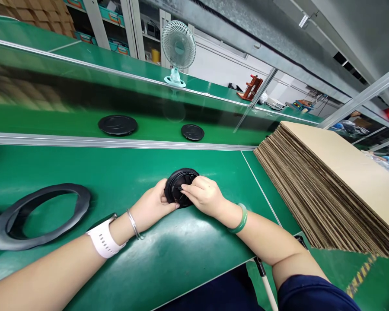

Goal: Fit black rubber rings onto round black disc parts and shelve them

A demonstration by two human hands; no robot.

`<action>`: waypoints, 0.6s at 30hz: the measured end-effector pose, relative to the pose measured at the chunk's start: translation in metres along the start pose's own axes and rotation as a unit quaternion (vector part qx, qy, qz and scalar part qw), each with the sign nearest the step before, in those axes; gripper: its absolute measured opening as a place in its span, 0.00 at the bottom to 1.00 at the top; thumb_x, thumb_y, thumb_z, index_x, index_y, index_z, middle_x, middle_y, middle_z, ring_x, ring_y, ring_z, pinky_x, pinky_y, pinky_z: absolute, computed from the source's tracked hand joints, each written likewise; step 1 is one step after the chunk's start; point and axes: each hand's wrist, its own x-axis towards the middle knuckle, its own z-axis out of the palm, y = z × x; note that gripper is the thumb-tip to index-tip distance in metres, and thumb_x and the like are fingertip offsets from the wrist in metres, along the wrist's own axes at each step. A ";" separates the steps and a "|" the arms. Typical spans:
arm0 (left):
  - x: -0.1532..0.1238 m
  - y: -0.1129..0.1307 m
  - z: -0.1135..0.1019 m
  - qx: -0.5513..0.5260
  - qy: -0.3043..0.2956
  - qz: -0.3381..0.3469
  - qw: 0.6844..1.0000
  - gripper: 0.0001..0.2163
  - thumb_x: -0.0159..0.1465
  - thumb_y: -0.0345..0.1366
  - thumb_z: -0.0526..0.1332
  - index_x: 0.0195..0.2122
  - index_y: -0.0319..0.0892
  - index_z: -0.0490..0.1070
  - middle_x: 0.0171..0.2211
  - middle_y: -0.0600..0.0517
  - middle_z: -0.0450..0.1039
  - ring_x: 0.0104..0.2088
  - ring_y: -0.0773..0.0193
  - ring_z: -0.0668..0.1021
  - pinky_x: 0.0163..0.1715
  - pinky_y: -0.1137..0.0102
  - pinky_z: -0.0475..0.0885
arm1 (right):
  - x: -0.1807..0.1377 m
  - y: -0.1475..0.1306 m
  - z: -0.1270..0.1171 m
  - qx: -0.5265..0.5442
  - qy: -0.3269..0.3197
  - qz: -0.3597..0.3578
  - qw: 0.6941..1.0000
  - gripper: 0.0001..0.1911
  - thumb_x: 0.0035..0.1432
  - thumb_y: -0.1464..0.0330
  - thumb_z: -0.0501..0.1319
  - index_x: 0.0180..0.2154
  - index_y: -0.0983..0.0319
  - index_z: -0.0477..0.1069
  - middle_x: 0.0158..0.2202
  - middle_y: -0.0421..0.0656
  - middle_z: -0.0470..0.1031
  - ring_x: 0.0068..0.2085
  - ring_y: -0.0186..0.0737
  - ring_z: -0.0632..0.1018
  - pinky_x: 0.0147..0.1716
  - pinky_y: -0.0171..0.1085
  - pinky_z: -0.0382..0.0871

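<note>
A round black plastic disc [178,185] stands tilted on the green bench [123,172], held between both hands. My left hand [154,205] grips its left edge with the fingers curled behind it. My right hand [203,195] rests on its right side, fingertips pinched against the disc's face. A white watch and a thin bangle are on my left wrist, a green bangle on my right.
A large black ring gasket [35,216] lies at the left. Two black discs [118,125] [192,132] sit on the conveyor behind a metal rail. A tall stack of flat cardboard [330,185] fills the right. A small fan [178,49] stands on the far shelf.
</note>
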 end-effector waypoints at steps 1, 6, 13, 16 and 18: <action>0.000 0.000 0.000 -0.001 -0.001 -0.001 1.000 0.29 0.48 0.44 0.73 0.47 0.44 0.62 0.39 0.50 0.79 0.42 0.49 0.82 0.45 0.57 0.78 | 0.001 0.000 -0.001 0.004 0.002 -0.001 1.000 0.06 0.68 0.71 0.59 0.39 0.65 0.75 0.29 0.43 0.69 0.30 0.37 0.70 0.32 0.36 0.68; 0.000 -0.004 -0.001 0.001 -0.005 -0.005 1.000 0.29 0.49 0.44 0.73 0.48 0.44 0.62 0.41 0.49 0.79 0.43 0.49 0.82 0.46 0.56 0.78 | 0.002 0.000 -0.002 0.008 -0.015 0.012 1.000 0.09 0.69 0.69 0.58 0.40 0.64 0.76 0.29 0.43 0.70 0.31 0.37 0.70 0.34 0.37 0.69; 0.000 -0.002 -0.001 0.010 -0.012 -0.003 1.000 0.30 0.48 0.46 0.73 0.48 0.44 0.61 0.40 0.50 0.78 0.43 0.49 0.82 0.46 0.55 0.78 | -0.001 0.000 0.002 0.028 -0.012 0.039 0.999 0.10 0.69 0.68 0.58 0.40 0.65 0.76 0.30 0.44 0.70 0.32 0.37 0.71 0.36 0.37 0.71; -0.001 -0.002 0.000 0.013 -0.011 -0.002 1.000 0.30 0.48 0.46 0.73 0.47 0.43 0.61 0.40 0.50 0.78 0.44 0.49 0.82 0.46 0.55 0.78 | 0.000 -0.001 0.001 0.043 -0.011 0.051 0.998 0.10 0.69 0.67 0.58 0.39 0.65 0.76 0.30 0.44 0.71 0.33 0.37 0.72 0.37 0.37 0.71; -0.001 -0.002 0.000 0.017 -0.013 0.000 1.000 0.30 0.49 0.46 0.73 0.48 0.44 0.61 0.41 0.50 0.78 0.44 0.49 0.81 0.47 0.55 0.78 | 0.001 -0.002 0.000 0.049 -0.016 0.056 0.997 0.10 0.69 0.67 0.58 0.39 0.65 0.76 0.31 0.44 0.72 0.34 0.38 0.73 0.38 0.37 0.72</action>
